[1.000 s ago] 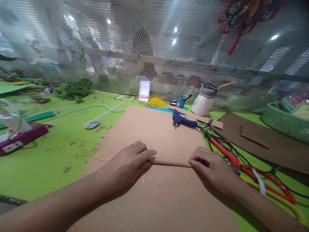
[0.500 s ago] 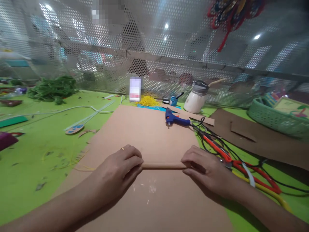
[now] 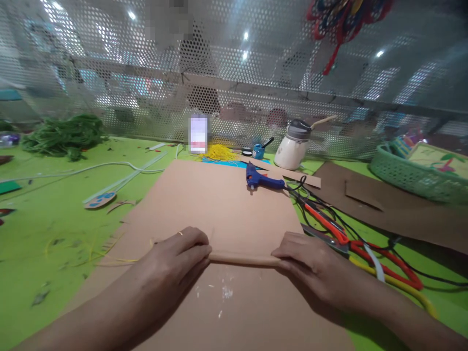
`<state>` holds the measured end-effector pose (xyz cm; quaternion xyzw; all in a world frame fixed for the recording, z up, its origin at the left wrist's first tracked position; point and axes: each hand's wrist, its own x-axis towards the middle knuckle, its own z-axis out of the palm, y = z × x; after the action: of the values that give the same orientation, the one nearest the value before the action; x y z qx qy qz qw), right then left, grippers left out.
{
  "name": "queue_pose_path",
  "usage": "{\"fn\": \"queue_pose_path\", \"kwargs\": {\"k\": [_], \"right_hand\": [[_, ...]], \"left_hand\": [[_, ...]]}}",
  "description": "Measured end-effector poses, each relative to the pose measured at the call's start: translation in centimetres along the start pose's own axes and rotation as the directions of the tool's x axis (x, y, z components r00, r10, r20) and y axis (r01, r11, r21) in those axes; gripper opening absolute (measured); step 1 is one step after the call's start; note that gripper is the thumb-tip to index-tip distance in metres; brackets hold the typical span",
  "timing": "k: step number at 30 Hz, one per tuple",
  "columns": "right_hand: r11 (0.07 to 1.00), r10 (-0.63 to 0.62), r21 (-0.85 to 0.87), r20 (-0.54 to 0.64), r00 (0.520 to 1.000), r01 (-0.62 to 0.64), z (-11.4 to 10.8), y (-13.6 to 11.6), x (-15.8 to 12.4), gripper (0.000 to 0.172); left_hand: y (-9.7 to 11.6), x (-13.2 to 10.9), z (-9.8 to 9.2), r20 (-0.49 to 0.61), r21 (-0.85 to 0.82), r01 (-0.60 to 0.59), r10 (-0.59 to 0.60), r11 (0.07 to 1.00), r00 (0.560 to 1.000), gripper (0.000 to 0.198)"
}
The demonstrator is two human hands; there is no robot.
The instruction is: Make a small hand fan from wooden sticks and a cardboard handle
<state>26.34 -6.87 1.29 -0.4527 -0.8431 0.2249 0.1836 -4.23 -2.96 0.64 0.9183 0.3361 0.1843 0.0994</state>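
A thin tan rolled strip (image 3: 243,258) lies crosswise on a large tan foam sheet (image 3: 219,204) spread over the green table. My left hand (image 3: 175,265), a ring on one finger, rests palm down with its fingers curled over the roll's left end. At the right end my right hand (image 3: 310,270) presses down with fingers curled in the same way. Both hands hold the roll against the sheet.
A blue glue gun (image 3: 261,180) lies at the sheet's far right corner, its black cord running past orange-handled scissors (image 3: 325,224) and red and yellow cords (image 3: 395,273). Behind stand a white pot (image 3: 290,148), a green basket (image 3: 413,178), brown sheets (image 3: 395,209) and green shreds (image 3: 62,136).
Both hands and the roll have shifted toward me along the sheet. The view has swung slightly to the right, so the purple device at the left has dropped out of sight.
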Motion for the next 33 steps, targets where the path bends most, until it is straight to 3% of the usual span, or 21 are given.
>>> {"fn": "queue_pose_path", "kwargs": {"k": [5,16,25,33], "right_hand": [[0.999,-0.011,-0.041,0.005,1.0,0.011,0.2,-0.1,-0.1,0.024],[0.993,-0.074,-0.097,0.005,0.997,0.074,0.7,-0.3,-0.7,0.021],[0.988,-0.148,-0.062,-0.158,0.976,0.14,1.6,0.5,-1.5,0.012],[0.96,-0.158,-0.255,-0.152,0.976,0.116,1.3,-0.4,-1.4,0.015]], "left_hand": [[0.2,0.5,-0.2,-0.012,-0.069,0.018,-0.019,0.997,1.0,0.024],[-0.1,0.7,-0.4,0.023,-0.041,-0.106,0.107,0.993,0.994,0.024],[0.6,0.7,-0.3,0.101,0.009,-0.174,0.172,0.985,0.98,0.026],[1.0,0.6,-0.2,0.072,0.053,-0.138,0.134,0.989,0.988,0.029]]}}
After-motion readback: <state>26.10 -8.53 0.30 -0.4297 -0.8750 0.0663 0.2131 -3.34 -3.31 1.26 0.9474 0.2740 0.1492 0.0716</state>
